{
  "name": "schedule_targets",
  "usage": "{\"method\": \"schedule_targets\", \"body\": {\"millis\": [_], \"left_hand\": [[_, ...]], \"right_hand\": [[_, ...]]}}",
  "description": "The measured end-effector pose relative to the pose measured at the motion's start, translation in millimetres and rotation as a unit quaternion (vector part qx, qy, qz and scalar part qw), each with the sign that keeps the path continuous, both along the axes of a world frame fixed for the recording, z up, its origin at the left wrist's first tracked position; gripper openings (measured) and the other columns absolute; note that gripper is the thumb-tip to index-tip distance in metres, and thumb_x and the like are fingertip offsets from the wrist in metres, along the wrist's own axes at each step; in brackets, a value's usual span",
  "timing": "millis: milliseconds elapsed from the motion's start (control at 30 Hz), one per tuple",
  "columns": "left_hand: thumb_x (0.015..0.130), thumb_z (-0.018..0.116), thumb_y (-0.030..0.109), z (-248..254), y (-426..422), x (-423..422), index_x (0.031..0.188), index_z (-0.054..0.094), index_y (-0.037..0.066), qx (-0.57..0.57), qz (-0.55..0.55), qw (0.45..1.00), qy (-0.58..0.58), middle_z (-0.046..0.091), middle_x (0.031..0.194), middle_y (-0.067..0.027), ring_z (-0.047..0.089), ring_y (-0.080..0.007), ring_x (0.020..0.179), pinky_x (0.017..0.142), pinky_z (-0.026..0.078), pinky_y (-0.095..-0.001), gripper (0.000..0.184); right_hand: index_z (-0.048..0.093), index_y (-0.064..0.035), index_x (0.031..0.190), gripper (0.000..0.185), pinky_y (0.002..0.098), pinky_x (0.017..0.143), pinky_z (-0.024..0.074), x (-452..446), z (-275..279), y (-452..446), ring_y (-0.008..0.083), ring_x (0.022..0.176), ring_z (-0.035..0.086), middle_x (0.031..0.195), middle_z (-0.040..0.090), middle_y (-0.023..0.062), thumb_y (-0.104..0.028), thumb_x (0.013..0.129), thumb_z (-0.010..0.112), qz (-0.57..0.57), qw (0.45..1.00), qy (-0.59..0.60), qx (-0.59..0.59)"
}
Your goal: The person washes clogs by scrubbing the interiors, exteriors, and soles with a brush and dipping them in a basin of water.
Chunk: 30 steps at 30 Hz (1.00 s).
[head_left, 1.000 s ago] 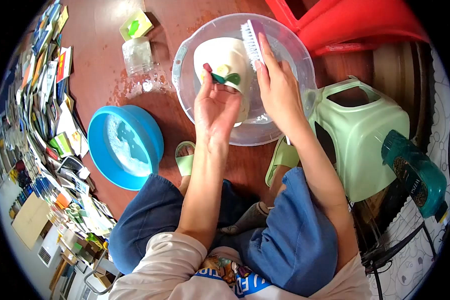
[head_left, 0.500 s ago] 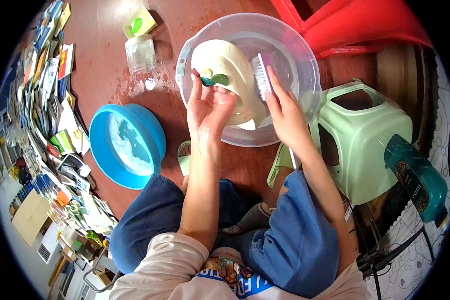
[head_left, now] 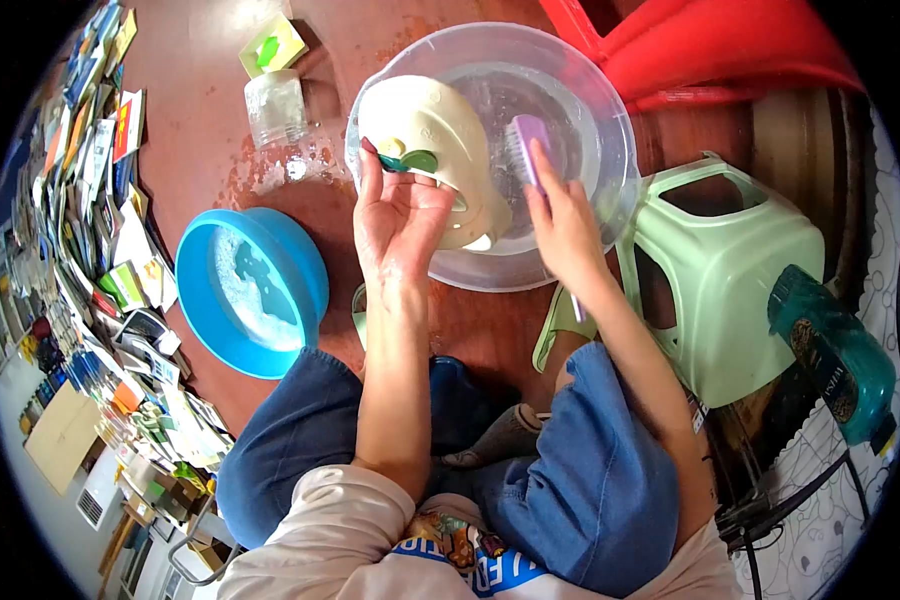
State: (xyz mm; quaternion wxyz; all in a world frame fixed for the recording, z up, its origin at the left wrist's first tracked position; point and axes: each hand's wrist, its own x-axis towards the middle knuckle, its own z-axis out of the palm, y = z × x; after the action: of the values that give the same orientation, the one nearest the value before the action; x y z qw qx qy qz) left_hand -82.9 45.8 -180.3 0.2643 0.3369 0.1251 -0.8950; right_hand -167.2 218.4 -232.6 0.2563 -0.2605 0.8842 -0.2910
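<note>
A cream domed shell [head_left: 435,125] with green and yellow round parts is held tilted over a clear plastic basin [head_left: 610,150]. My left hand [head_left: 400,225] grips its near left edge, palm up, beside the green pieces; part of its fingers is hidden under the shell. I cannot make out what kind of thing the shell is. A purple scrub brush [head_left: 534,140] with white bristles is in my right hand [head_left: 570,230], its fingers closed around the handle. The bristles face the shell, with a gap between them. Water lies in the basin.
On the left stands a blue basin [head_left: 317,270] with sudsy water. A clear container [head_left: 275,108] and a yellow soap dish [head_left: 288,42] lie on the wet floor. To the right are a pale green stool [head_left: 735,260], a dark green bottle [head_left: 835,355] and a red chair [head_left: 730,50].
The shell and my left hand have shifted a little left. The brush has drawn away from the shell and turned slightly, leaving a wider gap.
</note>
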Motion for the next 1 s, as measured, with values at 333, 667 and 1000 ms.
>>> {"method": "schedule_targets", "body": {"millis": [333, 667, 1000], "left_hand": [[0.098, 0.059, 0.023, 3.0, 21.5, -2.7, 0.115, 0.061, 0.012, -0.119, -0.075, 0.989, -0.035, 0.061, 0.124, -0.0002, 0.05, -0.0181, 0.123, 0.112, 0.032, -0.0372, 0.021], [0.096, 0.062, 0.019, -1.0, 50.9, -10.3, 0.114, 0.063, 0.008, -0.261, -0.157, 0.948, -0.092, 0.065, 0.113, -0.0009, 0.055, -0.0119, 0.109, 0.098, 0.04, -0.0312, 0.022], [0.095, 0.063, 0.018, -3.3, 70.9, -5.8, 0.117, 0.059, 0.003, -0.343, -0.251, 0.896, -0.124, 0.066, 0.106, -0.003, 0.057, -0.0112, 0.099, 0.093, 0.042, -0.0282, 0.027]], "right_hand": [[0.04, -0.0256, 0.147, 0.049, 0.0479, 0.084, 0.0463, -41.9, -37.8, -1.0, 0.0423, 0.094, 0.061, 0.096, 0.06, 0.0271, -0.032, 0.099, 0.049, 0.019, 0.995, -0.092, -0.011], [0.037, -0.0287, 0.149, 0.06, 0.0483, 0.07, 0.0504, -14.8, 142.4, -7.9, 0.0419, 0.074, 0.061, 0.092, 0.049, 0.0211, -0.016, 0.094, 0.058, 0.1, 0.993, 0.054, -0.007], [0.042, -0.018, 0.145, 0.049, 0.043, 0.087, 0.0493, -99.0, 38.1, -30.5, 0.0434, 0.096, 0.063, 0.097, 0.065, 0.0296, -0.031, 0.099, 0.05, 0.085, 0.994, -0.037, -0.051]]}}
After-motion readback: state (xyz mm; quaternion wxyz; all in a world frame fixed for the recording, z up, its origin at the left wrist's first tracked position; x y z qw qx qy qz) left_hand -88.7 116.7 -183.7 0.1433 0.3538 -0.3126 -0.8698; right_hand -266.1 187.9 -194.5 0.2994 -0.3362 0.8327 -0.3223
